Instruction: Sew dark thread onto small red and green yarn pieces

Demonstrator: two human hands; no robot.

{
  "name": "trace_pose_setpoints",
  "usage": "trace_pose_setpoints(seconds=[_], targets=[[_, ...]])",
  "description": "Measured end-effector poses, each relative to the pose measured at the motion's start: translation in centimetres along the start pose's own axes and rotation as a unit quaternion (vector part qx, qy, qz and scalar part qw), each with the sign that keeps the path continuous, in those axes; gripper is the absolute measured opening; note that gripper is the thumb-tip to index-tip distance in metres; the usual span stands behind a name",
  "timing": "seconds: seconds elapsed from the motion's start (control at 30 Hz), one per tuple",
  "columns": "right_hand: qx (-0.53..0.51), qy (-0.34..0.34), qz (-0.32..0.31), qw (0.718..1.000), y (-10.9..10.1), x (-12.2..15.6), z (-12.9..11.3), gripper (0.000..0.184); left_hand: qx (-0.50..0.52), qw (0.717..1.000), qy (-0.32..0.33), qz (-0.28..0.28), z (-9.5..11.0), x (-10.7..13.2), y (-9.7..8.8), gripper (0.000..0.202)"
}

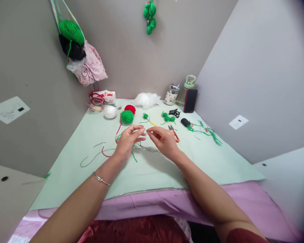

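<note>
Both hands meet over the middle of the pale green table cover (pixel 212 162). My left hand (pixel 128 139) has its fingers curled and pinched on a thin grey strand (pixel 144 147) that trails onto the cover beneath the hands. My right hand (pixel 164 139) pinches the same strand, fingertips close to the left hand's. A silver bangle (pixel 101 179) sits on my left wrist. Loose red and green yarn pieces (pixel 105 152) lie just left of the hands. What sits exactly between the fingertips is too small to make out.
Behind the hands lie a green yarn ball (pixel 127 116), a red ball (pixel 130 108), a white ball (pixel 110 111), white stuffing (pixel 146 99), orange snips (pixel 174 132), small green crocheted pieces (pixel 167 117), a yellow-handled hook (pixel 153 123), a cup (pixel 171 96), a bottle (pixel 188 88) and a phone (pixel 190 100). Bags hang on the wall (pixel 78 50).
</note>
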State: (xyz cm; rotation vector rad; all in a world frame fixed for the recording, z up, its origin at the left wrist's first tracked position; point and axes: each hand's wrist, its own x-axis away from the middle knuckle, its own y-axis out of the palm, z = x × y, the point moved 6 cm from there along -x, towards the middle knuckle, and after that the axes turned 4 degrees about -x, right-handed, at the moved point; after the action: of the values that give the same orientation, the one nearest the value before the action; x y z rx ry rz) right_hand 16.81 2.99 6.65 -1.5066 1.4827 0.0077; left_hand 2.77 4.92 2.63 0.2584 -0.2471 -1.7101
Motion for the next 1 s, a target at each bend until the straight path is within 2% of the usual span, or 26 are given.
trace_pose_setpoints(seconds=[0.3,0.6,0.7,0.83,1.0], targets=[[0.063,-0.027,-0.003,0.998,0.2,0.1,-0.3,0.017,0.009,1.0,-0.017,0.009,-0.3,-0.1,-0.2,0.025],[0.177,-0.081,-0.029,0.98,0.7,0.3,-1.0,0.031,0.047,0.998,-0.04,-0.014,-0.5,-0.2,-0.2,0.016],[0.161,-0.048,0.018,0.986,-0.2,0.1,-0.1,0.026,0.053,0.998,-0.038,-0.012,-0.4,-0.2,-0.3,0.015],[0.062,0.04,0.058,0.996,-1.7,-0.3,1.9,0.017,0.074,0.997,-0.033,-0.001,-0.2,-0.3,-0.6,0.01],[-0.086,0.151,0.086,0.981,-3.7,-1.0,3.8,0.016,0.123,0.991,-0.043,0.028,0.8,-0.6,-1.5,0.009]])
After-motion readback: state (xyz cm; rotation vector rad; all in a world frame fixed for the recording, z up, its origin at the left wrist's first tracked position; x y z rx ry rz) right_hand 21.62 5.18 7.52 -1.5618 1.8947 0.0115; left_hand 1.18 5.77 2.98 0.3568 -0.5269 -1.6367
